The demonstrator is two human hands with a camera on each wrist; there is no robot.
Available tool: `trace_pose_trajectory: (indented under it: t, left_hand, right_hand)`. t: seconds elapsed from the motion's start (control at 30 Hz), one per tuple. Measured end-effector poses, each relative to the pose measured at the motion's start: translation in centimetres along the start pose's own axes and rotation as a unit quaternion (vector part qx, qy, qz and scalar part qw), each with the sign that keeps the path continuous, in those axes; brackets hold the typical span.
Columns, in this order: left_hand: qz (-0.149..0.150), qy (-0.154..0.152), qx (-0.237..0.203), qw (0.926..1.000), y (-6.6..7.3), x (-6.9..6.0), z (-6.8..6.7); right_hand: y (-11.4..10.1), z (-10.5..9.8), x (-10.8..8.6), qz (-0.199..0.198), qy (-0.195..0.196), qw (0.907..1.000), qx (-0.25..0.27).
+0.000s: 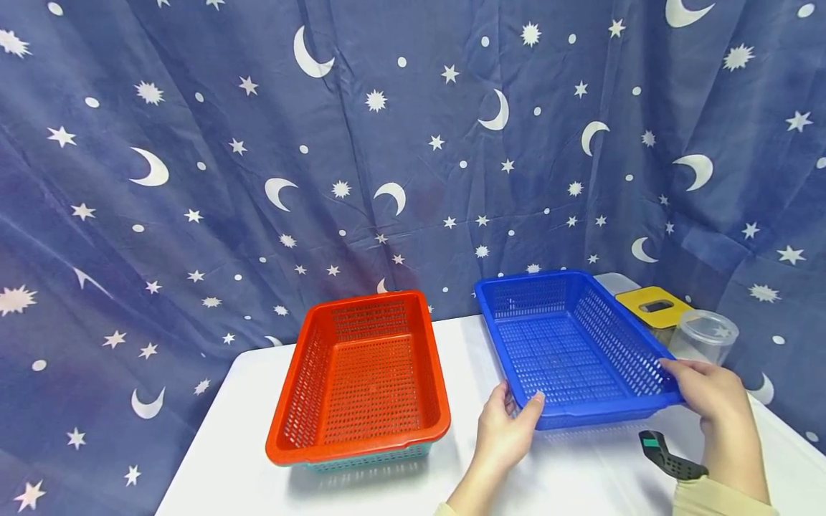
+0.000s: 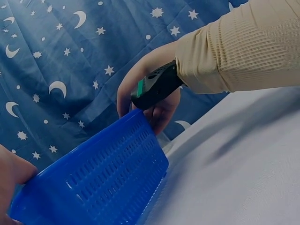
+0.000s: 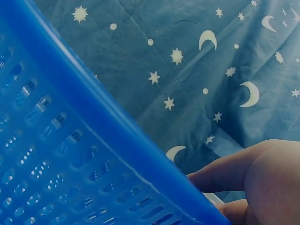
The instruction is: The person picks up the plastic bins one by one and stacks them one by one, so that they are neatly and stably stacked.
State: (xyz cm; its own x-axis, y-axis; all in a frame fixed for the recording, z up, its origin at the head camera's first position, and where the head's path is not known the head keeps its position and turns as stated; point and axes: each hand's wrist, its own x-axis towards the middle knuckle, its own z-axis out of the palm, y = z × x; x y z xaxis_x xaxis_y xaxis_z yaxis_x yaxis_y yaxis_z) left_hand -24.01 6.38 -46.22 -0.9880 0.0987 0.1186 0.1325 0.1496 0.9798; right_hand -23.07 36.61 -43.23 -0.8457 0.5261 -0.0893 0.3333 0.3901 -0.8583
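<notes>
A blue plastic basket (image 1: pixel 561 358) with slotted walls is held at its two near corners, on the right of the head view. My left hand (image 1: pixel 505 432) grips its near left corner, thumb over the rim. At the near right corner my right hand (image 1: pixel 713 390) holds the rim, thumb on top and fingers beneath. Close up, the right wrist view shows the basket wall (image 3: pixel 70 140) and the right hand (image 3: pixel 253 183) at the rim. In the left wrist view the basket (image 2: pixel 112 173) looks tilted, with the left hand (image 2: pixel 14 173) at its edge.
Left of the blue basket, a red basket (image 1: pixel 368 390) sits over a turquoise one (image 1: pixel 374 459) on the white table (image 1: pixel 245 416). Behind the right hand stand a yellow-lidded container (image 1: pixel 654 304) and a clear one (image 1: pixel 706 335). A starry curtain (image 1: pixel 213 179) hangs behind.
</notes>
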Motion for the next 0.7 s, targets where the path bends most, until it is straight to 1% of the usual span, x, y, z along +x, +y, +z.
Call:
trace_pose_trajectory:
  t: [0.07, 0.17, 0.33, 0.43, 0.5, 0.7]
  left_hand:
    - [-0.005, 0.0, -0.009, 0.9999, 0.05, 0.0, 0.08]
    - [-0.003, -0.004, -0.021, 0.9998, 0.09, -0.02, 0.14]
    - [0.015, -0.016, -0.038, 0.9991, 0.14, -0.01, 0.26]
    - [0.023, -0.021, -0.056, 0.998, 0.13, 0.06, 0.33]
    - [0.023, -0.027, -0.073, 0.9967, 0.15, 0.12, 0.38]
    - [0.006, -0.038, -0.121, 0.9919, 0.23, 0.21, 0.43]
  right_hand:
    - [0.04, -0.08, 0.2, -0.005, 0.0, 1.0, 0.004]
    - [0.0, -0.12, 0.33, -0.005, -0.002, 1.0, 0.006]
    - [-0.19, -0.04, 0.43, -0.004, -0.005, 1.0, 0.001]
    - [-0.26, 0.09, 0.4, -0.001, -0.008, 1.0, -0.001]
    - [-0.3, 0.13, 0.38, 0.001, -0.008, 1.0, -0.001]
    - [-0.43, 0.22, 0.35, -0.006, 0.0, 1.0, 0.003]
